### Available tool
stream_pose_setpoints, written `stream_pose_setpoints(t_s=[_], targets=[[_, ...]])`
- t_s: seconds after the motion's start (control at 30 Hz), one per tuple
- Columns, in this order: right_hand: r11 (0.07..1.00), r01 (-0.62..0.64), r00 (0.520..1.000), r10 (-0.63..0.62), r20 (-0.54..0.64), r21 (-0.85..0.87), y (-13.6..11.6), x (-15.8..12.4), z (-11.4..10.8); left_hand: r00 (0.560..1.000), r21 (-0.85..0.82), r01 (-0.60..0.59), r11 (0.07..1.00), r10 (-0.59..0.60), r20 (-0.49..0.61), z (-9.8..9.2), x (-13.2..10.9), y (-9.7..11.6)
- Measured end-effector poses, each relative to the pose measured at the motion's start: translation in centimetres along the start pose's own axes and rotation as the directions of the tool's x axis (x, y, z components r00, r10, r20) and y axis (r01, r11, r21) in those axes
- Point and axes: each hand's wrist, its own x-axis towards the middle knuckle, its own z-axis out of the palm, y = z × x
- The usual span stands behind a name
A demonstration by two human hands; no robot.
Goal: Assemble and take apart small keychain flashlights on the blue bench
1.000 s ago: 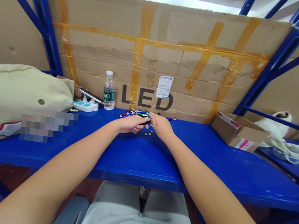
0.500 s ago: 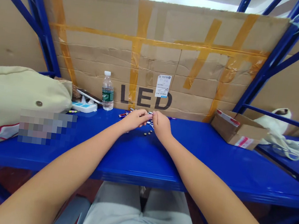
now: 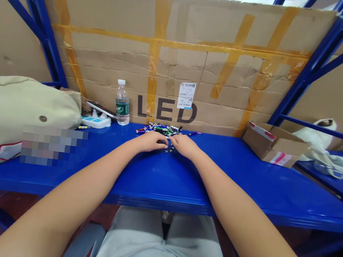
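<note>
To the right of the water bottle (image 3: 122, 108), on the blue table (image 3: 165, 178), lies a pile of small, shiny coloured pieces (image 3: 163, 130), seemingly slim and metallic. Right of the bottle too, but nearer the table's front edge, the left hand (image 3: 152, 141) is loosely curled and the right hand (image 3: 185, 145) bent downward; whether either grips anything I cannot tell. Just left of the bottle sits a power strip (image 3: 96, 122); well to its right, a cardboard box (image 3: 274, 147).
</note>
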Motion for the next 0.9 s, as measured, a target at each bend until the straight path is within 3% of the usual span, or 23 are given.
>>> stream_pose_setpoints(t_s=[0.07, 0.17, 0.37, 0.43, 0.53, 0.67, 0.9], targets=[[1.000, -0.011, 0.999, 0.012, -0.030, 0.024, 0.5, 0.0, -0.2, 0.996, 0.124, -0.081, 0.989, 0.075, 0.049, -0.2, 0.2, 0.0], [0.998, -0.012, 0.998, 0.017, -0.063, 0.068, 0.8, -0.1, -0.7, 0.997, 0.168, -0.056, 0.984, 0.047, 0.060, -0.6, 0.2, 0.2], [0.997, -0.020, 0.995, 0.027, -0.094, 0.072, 0.5, -0.4, -1.5, 0.995, 0.186, 0.020, 0.982, -0.001, -0.101, -1.9, -0.5, -0.6], [0.999, -0.003, 0.996, 0.006, -0.088, 0.039, -0.4, -0.7, -1.6, 0.991, 0.191, 0.093, 0.977, -0.071, -0.118, -2.4, -0.9, -1.5], [0.997, 0.029, 0.999, -0.031, -0.028, -0.065, -2.4, -1.3, -1.4, 0.974, 0.242, 0.226, 0.944, -0.224, -0.034, -2.9, -1.4, -3.1], [0.962, 0.121, 0.993, -0.116, 0.034, -0.245, -5.6, -2.2, -0.5, 0.948, 0.326, 0.265, 0.907, -0.306, 0.082, -2.9, -1.8, -4.9], [0.932, 0.200, 0.979, -0.177, 0.100, -0.301, -7.8, -2.0, 1.3, 0.925, 0.360, 0.351, 0.864, -0.380, 0.012, -2.0, -1.5, -6.3]])
